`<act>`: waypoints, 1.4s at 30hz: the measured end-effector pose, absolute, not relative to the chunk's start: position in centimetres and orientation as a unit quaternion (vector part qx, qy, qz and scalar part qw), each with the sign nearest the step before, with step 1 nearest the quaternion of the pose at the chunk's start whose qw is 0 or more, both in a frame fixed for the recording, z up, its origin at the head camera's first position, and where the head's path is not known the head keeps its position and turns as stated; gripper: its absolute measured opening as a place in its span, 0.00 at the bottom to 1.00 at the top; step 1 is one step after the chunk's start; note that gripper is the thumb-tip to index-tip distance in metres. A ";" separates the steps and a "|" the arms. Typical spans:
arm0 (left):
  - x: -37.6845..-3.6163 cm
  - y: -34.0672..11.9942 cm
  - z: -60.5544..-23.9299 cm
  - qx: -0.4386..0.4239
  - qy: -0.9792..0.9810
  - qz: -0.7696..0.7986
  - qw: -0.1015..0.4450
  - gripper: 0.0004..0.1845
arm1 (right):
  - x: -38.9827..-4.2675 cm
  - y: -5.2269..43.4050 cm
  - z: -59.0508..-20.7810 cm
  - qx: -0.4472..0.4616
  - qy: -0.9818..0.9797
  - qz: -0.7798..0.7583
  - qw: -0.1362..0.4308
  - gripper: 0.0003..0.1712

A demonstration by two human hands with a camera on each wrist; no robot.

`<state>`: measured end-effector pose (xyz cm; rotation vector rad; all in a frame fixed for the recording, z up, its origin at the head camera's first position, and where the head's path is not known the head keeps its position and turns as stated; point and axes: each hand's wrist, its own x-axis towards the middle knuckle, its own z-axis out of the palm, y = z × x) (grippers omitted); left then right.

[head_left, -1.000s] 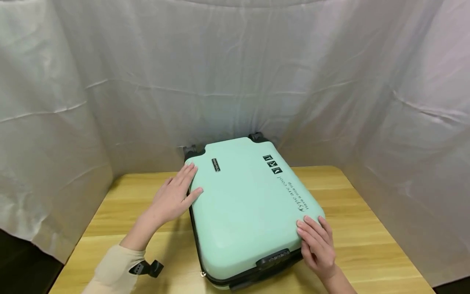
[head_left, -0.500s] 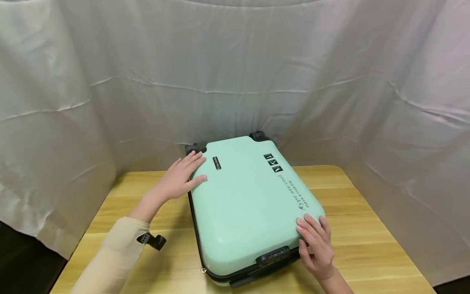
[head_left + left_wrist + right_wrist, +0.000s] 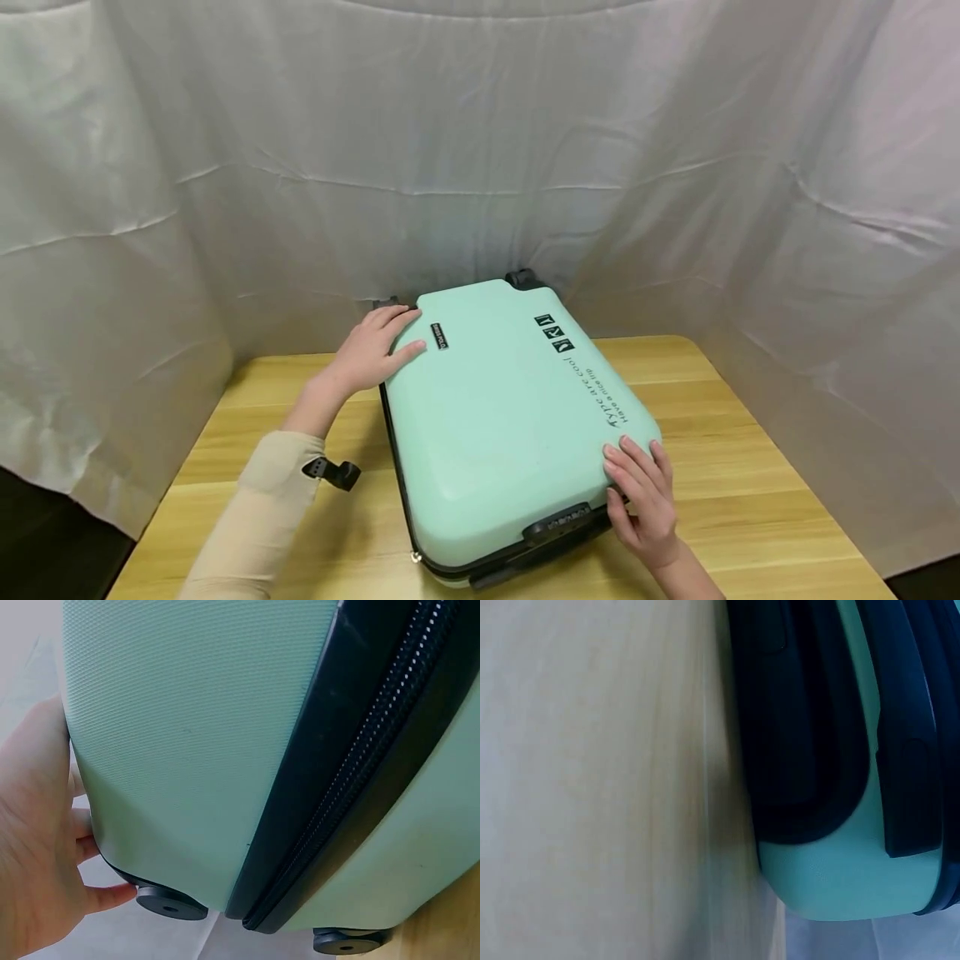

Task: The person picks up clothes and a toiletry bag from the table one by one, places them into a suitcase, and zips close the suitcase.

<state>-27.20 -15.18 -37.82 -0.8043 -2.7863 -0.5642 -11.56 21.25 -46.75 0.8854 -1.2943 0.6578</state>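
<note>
A mint-green hard-shell suitcase [image 3: 510,417] lies on its side on the wooden surface [image 3: 735,467], its black wheels [image 3: 171,903] toward the grey curtain [image 3: 480,167]. The left hand [image 3: 369,350] rests on its far left corner near the nameplate [image 3: 438,336], thumb spread from the fingers. The right hand [image 3: 647,504] touches the near right corner beside the combination lock [image 3: 564,524], fingers lightly bent over the shell, thumb apart below.

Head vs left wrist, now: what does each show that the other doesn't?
Head only: the right hand at the near right corner, the combination lock and the printed text.
Left wrist only: the rows of pale dots along the black side seam.
Both: the left hand, the mint suitcase, black wheels and the wooden table.
</note>
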 end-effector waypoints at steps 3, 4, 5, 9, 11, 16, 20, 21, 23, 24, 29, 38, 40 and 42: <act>-26.8 -15.4 -38.1 -0.264 -0.940 -0.193 0.101 0.35 | -11.7 21.2 -46.6 0.403 -0.564 0.290 0.660 0.14; -26.6 -15.4 -38.2 -0.261 -0.940 -0.194 0.102 0.35 | -11.8 21.2 -46.6 0.407 -0.561 0.290 0.659 0.14; -26.4 -15.5 -38.2 -0.260 -0.940 -0.195 0.104 0.34 | -11.8 21.2 -46.6 0.411 -0.559 0.291 0.658 0.14; -25.4 -15.7 -38.3 -0.253 -0.942 -0.188 0.114 0.35 | -11.9 21.5 -46.6 0.419 -0.554 0.293 0.657 0.14; -24.7 -15.8 -38.2 -0.247 -0.944 -0.184 0.118 0.35 | -12.1 21.8 -46.6 0.416 -0.552 0.297 0.659 0.15; -22.7 -15.5 -38.2 -0.226 -0.951 -0.162 0.137 0.36 | -12.9 22.7 -46.7 0.405 -0.547 0.318 0.660 0.17; -21.5 -15.2 -38.3 -0.211 -0.953 -0.148 0.159 0.37 | -13.5 23.5 -47.1 0.405 -0.545 0.330 0.656 0.18; -21.2 -15.1 -38.4 -0.207 -0.954 -0.146 0.162 0.37 | -13.6 23.7 -47.2 0.406 -0.547 0.332 0.653 0.18; -20.7 -15.0 -38.6 -0.197 -0.955 -0.145 0.168 0.37 | -13.8 24.1 -47.2 0.407 -0.553 0.334 0.646 0.18; -20.4 -14.9 -38.7 -0.193 -0.955 -0.144 0.171 0.37 | -13.9 24.2 -47.3 0.407 -0.557 0.334 0.642 0.18; -19.3 -14.8 -39.1 -0.176 -0.956 -0.144 0.185 0.36 | -13.9 24.8 -47.0 0.409 -0.589 0.334 0.612 0.20; -17.3 -14.4 -39.3 -0.133 -0.956 -0.147 0.216 0.35 | -14.6 25.6 -46.4 0.403 -0.646 0.327 0.560 0.25; -16.9 -14.2 -39.4 -0.123 -0.955 -0.143 0.227 0.35 | -14.8 25.8 -46.4 0.399 -0.654 0.326 0.554 0.25; -16.5 -14.0 -39.5 -0.116 -0.954 -0.139 0.238 0.35 | -15.1 26.0 -46.4 0.393 -0.663 0.325 0.548 0.26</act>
